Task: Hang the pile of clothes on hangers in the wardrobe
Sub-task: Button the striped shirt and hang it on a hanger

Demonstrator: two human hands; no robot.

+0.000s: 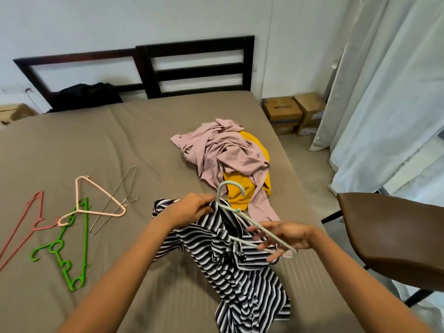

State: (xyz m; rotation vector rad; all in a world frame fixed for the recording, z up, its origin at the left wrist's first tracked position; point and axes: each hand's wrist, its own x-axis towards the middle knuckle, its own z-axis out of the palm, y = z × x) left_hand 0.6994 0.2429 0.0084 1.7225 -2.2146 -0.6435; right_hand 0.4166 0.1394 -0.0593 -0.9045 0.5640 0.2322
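The bed [144, 140] fills most of the frame. At lower centre the striped shirt [230, 265] droops, only partly on its hanger. Above it waits the pile [228, 152] of pink and yellow clothes, and the spare hangers [72, 248] lie at left. We are fitting the shirt onto the pale hanger [249, 221]. Our left hand [192, 207] pinches the collar beside the hook, fingers curled. Our right hand [286, 236], fingers half spread, loosely holds the hanger's far shoulder. Next, we judge, that shoulder must slide inside the shirt.
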